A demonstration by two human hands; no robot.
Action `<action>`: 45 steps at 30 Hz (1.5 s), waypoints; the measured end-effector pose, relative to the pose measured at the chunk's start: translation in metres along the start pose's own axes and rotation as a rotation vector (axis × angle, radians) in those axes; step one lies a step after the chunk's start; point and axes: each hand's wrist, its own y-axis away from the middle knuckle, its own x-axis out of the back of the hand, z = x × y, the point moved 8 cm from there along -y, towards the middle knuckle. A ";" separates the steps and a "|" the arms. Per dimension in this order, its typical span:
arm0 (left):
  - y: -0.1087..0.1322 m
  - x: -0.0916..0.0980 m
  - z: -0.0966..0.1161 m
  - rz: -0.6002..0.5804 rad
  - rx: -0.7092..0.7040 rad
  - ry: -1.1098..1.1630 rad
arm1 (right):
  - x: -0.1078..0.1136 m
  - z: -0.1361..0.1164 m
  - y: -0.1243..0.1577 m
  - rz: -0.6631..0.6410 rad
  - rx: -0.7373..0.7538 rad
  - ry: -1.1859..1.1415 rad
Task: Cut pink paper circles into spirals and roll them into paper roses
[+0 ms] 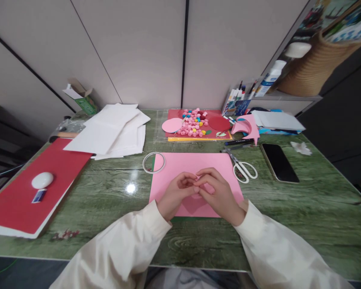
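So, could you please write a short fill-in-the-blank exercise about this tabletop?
1. The left hand and right hand meet above a paper sheet coloured ____.
2. The scissors have handles coloured ____.
3. In the picture, the smartphone lies to the ____ of the scissors.
4. The white oval object lies on a rectangular sheet coloured ____.

Missing words: pink; white; right; red.

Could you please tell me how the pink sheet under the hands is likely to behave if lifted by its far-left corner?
The pink sheet would probably feel light and bend easily, as it looks thin and broad. Lifting that corner might tip or shift the tape ring, which overlaps it; the ring could even roll if it ended up on edge, being round.
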 end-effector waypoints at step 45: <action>0.002 -0.005 0.001 -0.028 0.038 0.092 | 0.004 -0.012 -0.001 0.015 0.044 0.035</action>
